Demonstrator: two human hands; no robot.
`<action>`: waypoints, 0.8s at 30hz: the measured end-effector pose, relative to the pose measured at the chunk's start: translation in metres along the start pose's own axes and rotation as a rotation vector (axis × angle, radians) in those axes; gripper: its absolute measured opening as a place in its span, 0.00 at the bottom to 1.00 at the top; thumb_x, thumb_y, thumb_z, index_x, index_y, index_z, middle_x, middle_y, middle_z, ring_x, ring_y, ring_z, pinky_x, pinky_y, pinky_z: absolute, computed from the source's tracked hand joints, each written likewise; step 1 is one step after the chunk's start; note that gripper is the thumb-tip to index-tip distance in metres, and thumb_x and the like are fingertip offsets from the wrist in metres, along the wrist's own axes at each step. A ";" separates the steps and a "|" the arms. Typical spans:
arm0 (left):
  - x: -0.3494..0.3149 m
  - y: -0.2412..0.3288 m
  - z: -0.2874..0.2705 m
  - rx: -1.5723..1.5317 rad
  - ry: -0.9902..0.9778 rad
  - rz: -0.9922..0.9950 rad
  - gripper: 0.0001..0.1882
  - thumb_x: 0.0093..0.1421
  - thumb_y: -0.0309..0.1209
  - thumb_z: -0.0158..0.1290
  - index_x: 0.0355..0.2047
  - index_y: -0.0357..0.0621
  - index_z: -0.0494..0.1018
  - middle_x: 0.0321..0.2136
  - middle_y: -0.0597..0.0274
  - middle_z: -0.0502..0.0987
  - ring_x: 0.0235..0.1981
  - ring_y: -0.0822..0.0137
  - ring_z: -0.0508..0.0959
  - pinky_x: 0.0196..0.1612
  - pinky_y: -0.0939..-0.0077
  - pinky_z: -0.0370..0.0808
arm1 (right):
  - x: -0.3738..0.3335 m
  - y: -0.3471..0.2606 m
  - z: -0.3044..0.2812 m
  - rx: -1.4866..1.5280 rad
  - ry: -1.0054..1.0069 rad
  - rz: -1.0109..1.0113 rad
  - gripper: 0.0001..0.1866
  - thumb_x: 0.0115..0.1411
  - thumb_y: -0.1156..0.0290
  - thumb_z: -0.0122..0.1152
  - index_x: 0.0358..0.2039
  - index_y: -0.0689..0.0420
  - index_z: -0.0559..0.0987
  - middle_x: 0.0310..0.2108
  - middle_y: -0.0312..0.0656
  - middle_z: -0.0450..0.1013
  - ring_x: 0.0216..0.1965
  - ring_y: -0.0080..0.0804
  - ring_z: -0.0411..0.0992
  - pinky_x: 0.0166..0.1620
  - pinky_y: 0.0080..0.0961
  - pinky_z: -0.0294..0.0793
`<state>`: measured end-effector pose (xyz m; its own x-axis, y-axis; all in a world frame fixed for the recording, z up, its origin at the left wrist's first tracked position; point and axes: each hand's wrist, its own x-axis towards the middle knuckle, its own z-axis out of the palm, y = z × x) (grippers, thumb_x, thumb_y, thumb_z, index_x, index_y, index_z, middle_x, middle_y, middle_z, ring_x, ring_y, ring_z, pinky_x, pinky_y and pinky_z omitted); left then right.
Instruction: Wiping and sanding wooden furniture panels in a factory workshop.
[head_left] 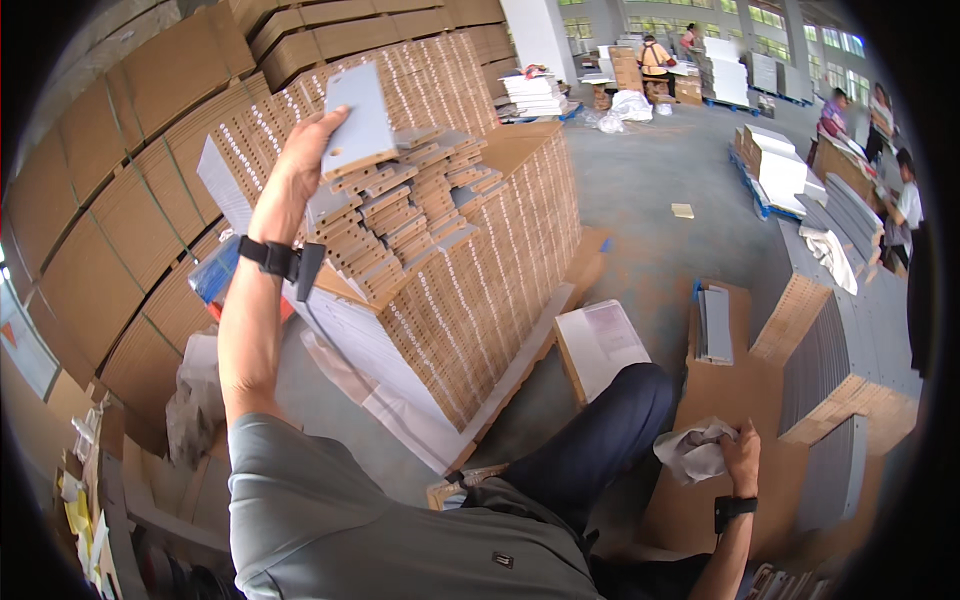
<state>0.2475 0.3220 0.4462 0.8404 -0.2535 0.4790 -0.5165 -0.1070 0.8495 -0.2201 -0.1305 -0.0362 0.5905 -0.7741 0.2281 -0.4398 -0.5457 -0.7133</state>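
My left hand [308,150] grips the left edge of a flat grey panel [364,115] with small holes, held tilted over a large stack. Beneath it, short drilled wooden boards [405,215] lie in uneven layers on top of the stack. The stack's side [480,320] shows rows of brown drilled edges. Low on my right, my right hand [741,458] is closed on a crumpled pale cloth [692,452], above brown cardboard on the floor. Some of the fingers of each hand are hidden.
Tall bundles of strapped brown board [110,210] rise at the left. Grey panel stacks [850,340] stand at the right, with a white cloth [828,258] on one. A white-topped board [603,350] lies by my knee. Several people work farther back.
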 end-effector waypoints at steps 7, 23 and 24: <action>0.120 -0.107 -0.112 0.310 0.115 -0.192 0.19 0.63 0.41 0.59 0.46 0.38 0.81 0.32 0.59 0.82 0.27 0.67 0.80 0.27 0.71 0.74 | -0.008 -0.028 0.002 -0.115 0.015 -0.052 0.14 0.48 0.75 0.70 0.35 0.63 0.78 0.37 0.57 0.78 0.42 0.59 0.77 0.47 0.46 0.77; -0.178 -0.112 0.182 0.113 -0.249 0.468 0.10 0.69 0.34 0.57 0.47 0.45 0.80 0.54 0.58 0.79 0.54 0.66 0.77 0.57 0.71 0.75 | -0.013 -0.013 -0.014 -0.194 0.031 0.182 0.18 0.51 0.71 0.71 0.42 0.61 0.78 0.36 0.55 0.80 0.42 0.57 0.79 0.47 0.45 0.78; -0.198 -0.123 0.244 -0.091 -0.465 0.416 0.12 0.69 0.32 0.59 0.50 0.46 0.79 0.51 0.60 0.80 0.50 0.68 0.80 0.52 0.76 0.77 | -0.016 -0.008 -0.014 -0.175 0.034 0.195 0.18 0.52 0.71 0.71 0.42 0.60 0.78 0.36 0.55 0.80 0.42 0.57 0.79 0.47 0.45 0.78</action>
<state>0.1048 0.1509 0.1926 0.4020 -0.6502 0.6447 -0.7516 0.1679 0.6379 -0.2353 -0.1185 -0.0242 0.4613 -0.8789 0.1215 -0.6555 -0.4299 -0.6210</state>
